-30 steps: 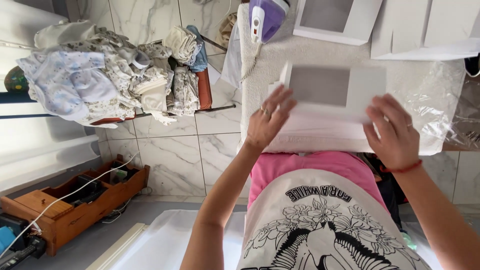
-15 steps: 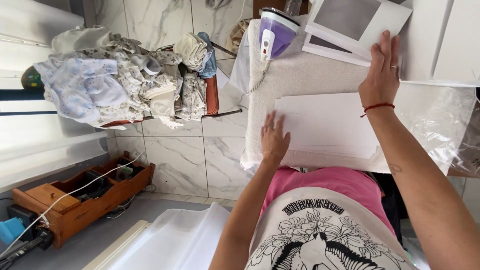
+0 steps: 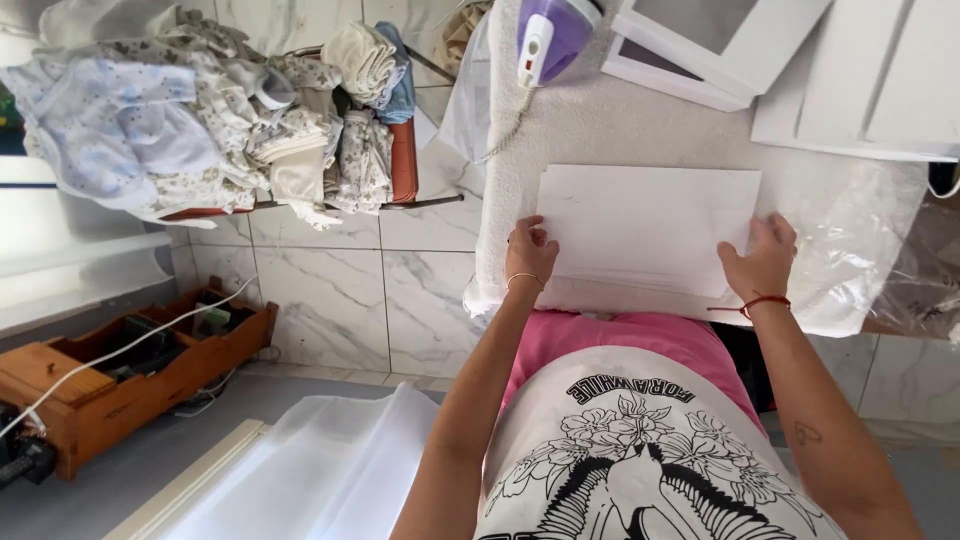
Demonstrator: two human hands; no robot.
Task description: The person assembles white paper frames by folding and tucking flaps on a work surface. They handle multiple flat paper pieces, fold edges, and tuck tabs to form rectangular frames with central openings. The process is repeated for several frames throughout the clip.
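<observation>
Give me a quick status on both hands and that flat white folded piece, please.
Left hand and right hand resting open on flat white folded piece. Piece flat on padded ironing surface. Purple iron parked beyond it, clear.

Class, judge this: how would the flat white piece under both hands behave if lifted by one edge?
The white piece lies flat with straight, crisp edges, so it is probably thin, light and likely to bend or droop. The left hand and right hand rest at its corners, hinting it might slide easily.
</observation>
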